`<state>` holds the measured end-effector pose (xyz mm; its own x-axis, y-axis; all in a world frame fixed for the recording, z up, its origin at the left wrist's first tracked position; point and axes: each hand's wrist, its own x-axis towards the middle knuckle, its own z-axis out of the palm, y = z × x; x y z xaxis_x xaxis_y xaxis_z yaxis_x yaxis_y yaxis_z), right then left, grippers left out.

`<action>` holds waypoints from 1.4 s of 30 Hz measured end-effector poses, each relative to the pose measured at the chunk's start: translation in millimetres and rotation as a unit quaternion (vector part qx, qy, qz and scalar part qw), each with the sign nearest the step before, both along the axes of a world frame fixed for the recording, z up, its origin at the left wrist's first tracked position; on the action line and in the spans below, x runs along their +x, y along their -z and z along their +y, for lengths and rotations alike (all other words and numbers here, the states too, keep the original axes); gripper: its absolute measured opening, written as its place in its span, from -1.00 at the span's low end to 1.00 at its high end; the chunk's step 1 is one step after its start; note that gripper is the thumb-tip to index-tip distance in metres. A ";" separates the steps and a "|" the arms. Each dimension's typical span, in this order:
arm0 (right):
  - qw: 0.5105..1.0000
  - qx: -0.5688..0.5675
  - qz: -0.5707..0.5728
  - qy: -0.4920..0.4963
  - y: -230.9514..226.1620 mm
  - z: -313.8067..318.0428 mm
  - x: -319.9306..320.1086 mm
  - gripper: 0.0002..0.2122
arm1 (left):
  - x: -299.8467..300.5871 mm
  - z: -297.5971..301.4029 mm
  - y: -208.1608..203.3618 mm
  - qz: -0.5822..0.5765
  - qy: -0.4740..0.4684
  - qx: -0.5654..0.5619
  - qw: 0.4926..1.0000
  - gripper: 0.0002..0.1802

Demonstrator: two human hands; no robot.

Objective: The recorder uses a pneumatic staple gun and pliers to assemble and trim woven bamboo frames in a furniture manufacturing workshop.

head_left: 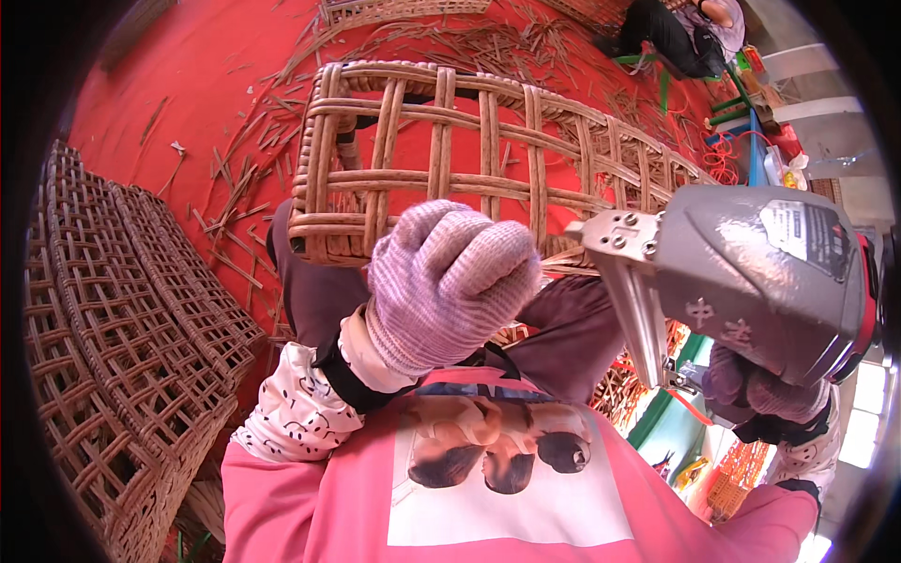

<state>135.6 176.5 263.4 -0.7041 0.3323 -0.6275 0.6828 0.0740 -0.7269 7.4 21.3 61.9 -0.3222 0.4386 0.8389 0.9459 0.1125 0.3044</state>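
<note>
A knit-gloved left hand (449,281) fists around the woven rattan frame (469,155); at three o'clock, the right hand (765,385) grips a smooth grey nail gun (751,272).

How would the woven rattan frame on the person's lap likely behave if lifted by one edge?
The woven rattan frame would probably stay fairly stiff, since thick canes cross in a bound lattice. It looks light for its size, being mostly open gaps. The left hand, gloved, seems to steady it alone, suggesting easy handling.
</note>
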 end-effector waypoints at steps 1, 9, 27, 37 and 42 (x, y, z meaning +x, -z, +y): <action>1.000 0.006 -0.010 -0.007 -0.2 -0.2 -2.5 -0.55 | 0.7 -1.7 0.5 -0.002 0.001 0.000 1.000 -0.69; 0.996 0.051 -0.055 -0.053 -1.1 -1.9 -20.5 -0.60 | 2.2 -2.8 2.8 -0.046 -0.007 -0.017 0.999 -0.65; 0.983 0.155 -0.027 -0.096 9.9 19.1 10.5 -0.70 | -5.1 0.1 -13.7 -0.063 -0.019 0.026 0.997 -0.77; 0.905 0.347 0.011 0.246 75.0 107.1 178.1 -0.81 | -17.8 14.6 -37.3 0.077 -0.087 -0.153 0.981 -0.86; 0.797 0.542 -0.093 0.249 205.5 225.2 360.2 -0.49 | -9.4 6.7 -37.5 0.026 -0.060 -0.105 0.992 -0.79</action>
